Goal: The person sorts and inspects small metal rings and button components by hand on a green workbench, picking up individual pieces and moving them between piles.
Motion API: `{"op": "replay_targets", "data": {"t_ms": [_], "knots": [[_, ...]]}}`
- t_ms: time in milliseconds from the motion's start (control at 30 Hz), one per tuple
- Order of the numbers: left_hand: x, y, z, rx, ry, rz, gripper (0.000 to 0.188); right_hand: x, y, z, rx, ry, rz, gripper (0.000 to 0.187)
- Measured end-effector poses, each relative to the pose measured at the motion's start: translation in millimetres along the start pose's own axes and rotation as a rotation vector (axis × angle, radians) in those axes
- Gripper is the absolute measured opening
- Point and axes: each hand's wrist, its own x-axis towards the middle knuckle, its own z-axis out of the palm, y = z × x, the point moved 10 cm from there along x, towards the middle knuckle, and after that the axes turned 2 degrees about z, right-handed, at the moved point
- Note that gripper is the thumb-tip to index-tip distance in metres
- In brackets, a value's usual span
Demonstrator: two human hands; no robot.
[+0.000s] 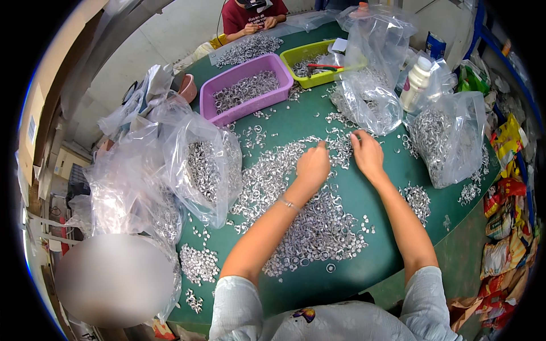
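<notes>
Sorting through a wide spread of small silver metal rings [307, 227] on the green bench [364, 267], the person has both hands out over the far edge of the heap. The left hand [313, 166] lies knuckles-up on the rings with its fingers curled under, the forefinger poking forward; whether it pinches a ring cannot be told. The right hand [367, 153] rests just right of it, fingers loosely bent, fingertips touching the scattered rings near a clear bag [364, 96].

Judged by how things lie, the work looks far from finished. The loose heap runs from near the person's chest out past the hands, and smaller patches sit to the near left [198, 264] and to the right [418, 199]. A purple tray [245, 85] at the far left of the bench holds a fair layer of rings, and a yellow-green tray [310, 62] beside it holds fewer, along with a red-handled tool. Several clear plastic bags, one to the left [205, 165] and one to the right [446, 139], hold many more rings, so much stock remains either way. A white bottle [415, 82] stands among the right-hand bags. At the far end another person in a red top [250, 14] sits with hands together over another pile of rings.
</notes>
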Motion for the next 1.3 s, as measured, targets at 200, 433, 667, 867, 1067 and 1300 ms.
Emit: {"op": "replay_targets", "data": {"t_ms": [200,433,667,867,1067,1300], "knots": [[1,-4,33,0.204,-0.134,0.112,0.027,-8,-28,25,-0.218,-0.203,-0.145,0.018],[-69,15,19,0.042,-0.352,0.309,0.025,-83,-43,9,0.113,-0.624,-0.110,0.015],[-124,45,2,-0.057,-0.436,0.451,0.023,-134,-45,-33,0.320,-0.875,-0.221,0.015],[-88,26,-15,0.030,-0.179,0.188,0.024,-89,-24,-35,0.035,-0.559,0.033,0.019],[-107,41,5,0.161,-0.326,0.380,0.021,-85,-44,-16,0.048,-0.385,-0.374,0.018],[-104,32,-10,0.034,-0.195,0.252,0.015,-98,31,-20,0.953,-0.532,0.594,0.008]]}}
